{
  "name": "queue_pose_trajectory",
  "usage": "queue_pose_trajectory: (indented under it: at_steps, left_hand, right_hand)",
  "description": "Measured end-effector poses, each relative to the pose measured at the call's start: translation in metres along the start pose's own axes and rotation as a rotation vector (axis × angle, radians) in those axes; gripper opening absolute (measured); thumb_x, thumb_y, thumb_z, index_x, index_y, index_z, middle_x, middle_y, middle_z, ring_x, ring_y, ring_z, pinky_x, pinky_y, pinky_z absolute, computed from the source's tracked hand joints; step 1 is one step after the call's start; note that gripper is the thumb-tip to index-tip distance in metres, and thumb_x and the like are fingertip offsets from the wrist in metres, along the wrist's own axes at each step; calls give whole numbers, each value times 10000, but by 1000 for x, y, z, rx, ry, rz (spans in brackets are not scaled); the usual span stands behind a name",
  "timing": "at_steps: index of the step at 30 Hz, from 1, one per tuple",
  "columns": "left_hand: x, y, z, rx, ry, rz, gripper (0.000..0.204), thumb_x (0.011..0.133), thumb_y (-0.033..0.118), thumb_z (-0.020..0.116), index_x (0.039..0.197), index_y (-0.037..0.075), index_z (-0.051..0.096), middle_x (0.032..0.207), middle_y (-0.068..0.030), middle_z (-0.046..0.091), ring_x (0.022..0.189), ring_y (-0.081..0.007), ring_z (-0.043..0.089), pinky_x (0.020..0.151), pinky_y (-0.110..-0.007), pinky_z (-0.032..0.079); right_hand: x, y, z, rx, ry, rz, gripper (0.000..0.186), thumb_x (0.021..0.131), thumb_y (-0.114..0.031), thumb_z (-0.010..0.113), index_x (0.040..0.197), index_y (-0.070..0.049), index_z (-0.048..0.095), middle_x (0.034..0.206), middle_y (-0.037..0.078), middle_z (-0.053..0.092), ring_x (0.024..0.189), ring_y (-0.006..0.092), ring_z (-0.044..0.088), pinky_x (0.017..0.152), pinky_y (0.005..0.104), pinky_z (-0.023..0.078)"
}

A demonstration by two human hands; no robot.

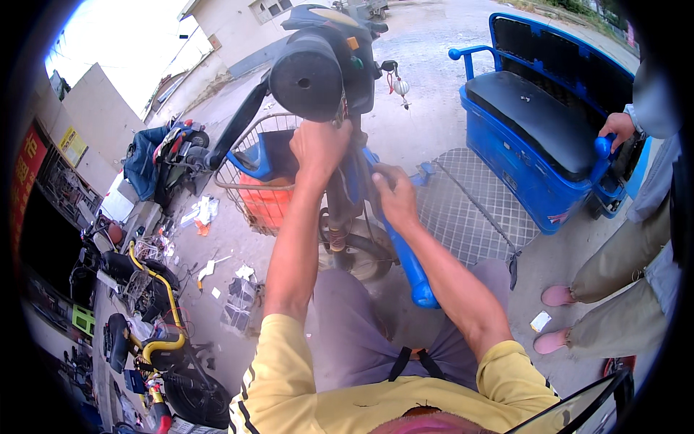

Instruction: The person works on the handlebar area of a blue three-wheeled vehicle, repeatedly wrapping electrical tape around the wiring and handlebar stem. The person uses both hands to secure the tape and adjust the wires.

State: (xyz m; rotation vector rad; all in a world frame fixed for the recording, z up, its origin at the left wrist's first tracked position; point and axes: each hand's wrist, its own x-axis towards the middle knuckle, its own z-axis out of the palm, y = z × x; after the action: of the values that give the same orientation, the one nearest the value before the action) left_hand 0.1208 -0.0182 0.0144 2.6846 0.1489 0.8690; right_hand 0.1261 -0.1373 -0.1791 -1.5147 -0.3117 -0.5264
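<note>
My left hand (318, 148) is closed just below the dark handlebar head (354, 61) of a blue electric tricycle, close under a round black cylinder-shaped part (305, 74). What its fingers hold is hidden. To the right and a little lower, my right hand (395, 194) is curled beside the blue frame tube (413, 271), thumb and bent fingers close together. Whether anything is between them I cannot make out. Beyond my left forearm hangs a wire basket (249, 189) with a red-orange container (267, 204) in it. A small white charm (400, 87) dangles near the handlebar.
A blue bench seat (531, 119) with a black cushion stands at right, behind the patterned footboard (463, 202). Another person's hand (618, 130) rests on its blue armrest. Scooter parts with a yellow frame (170, 307), litter (206, 210) and a parked scooter (177, 152) lie left.
</note>
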Motion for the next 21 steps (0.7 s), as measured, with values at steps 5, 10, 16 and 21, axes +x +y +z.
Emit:
queue_pose_trajectory:
  at_steps: [5, 10, 16, 21]
  left_hand:
    - [11, -43, 7, -161, 55, 317, 390, 904, 179, 802, 1216, -54, 776, 1223, -317, 730, 1125, -445, 732, 968, -481, 562]
    - [21, -62, 12, -217, -49, 269, 322, 939, 46, 717, 1235, -74, 760, 1096, -317, 760, 1082, -442, 760, 947, -482, 571]
    - [22, -58, 13, -636, 22, 57, 239, 978, 3, 697, 1199, -75, 743, 1054, -234, 797, 975, -315, 804, 844, -413, 609]
    - [23, -71, 29, -467, 327, 392, 168, 978, 5, 708, 1117, -86, 729, 1072, -238, 756, 846, -316, 798, 703, -405, 612]
  right_hand:
    - [32, -49, 0, -22, -38, 12, 370, 1009, -272, 755, 1297, -40, 763, 1209, 160, 738, 1066, 350, 725, 918, 443, 554]
    - [59, -62, 19, -308, -55, -115, 391, 990, -331, 777, 1255, -42, 772, 1219, 146, 739, 1097, 373, 724, 942, 478, 545]
    - [75, -49, 25, -250, -31, -92, 341, 999, -285, 756, 1194, -6, 777, 1057, 152, 780, 895, 318, 744, 855, 450, 560]
    - [82, -29, 17, 70, -125, 45, 270, 1061, -203, 711, 1181, 36, 745, 713, -24, 616, 556, 51, 501, 506, 278, 361]
